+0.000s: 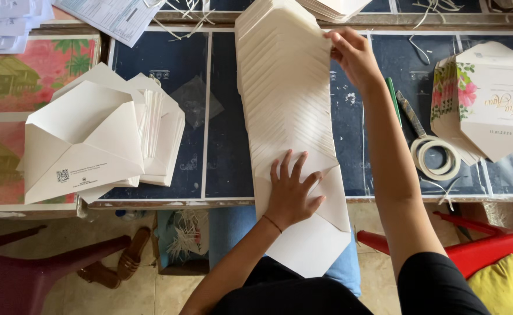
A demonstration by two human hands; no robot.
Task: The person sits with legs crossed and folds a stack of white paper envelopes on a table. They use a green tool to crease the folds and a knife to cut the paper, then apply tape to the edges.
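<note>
**Hands on a long row of envelopes**

At far left, a stack of open envelopes [93, 140] lies on the dark tabletop [221, 116]. In the middle, my left hand [290, 189] presses flat, fingers spread, on the near end of a long fanned row of cream envelopes [282, 93] that runs away from me across the table. My right hand [352, 55] pinches the row's right edge near its far end. Farther right lie a roll of tape [435, 156] and a flowered card stack [484, 99].
</note>
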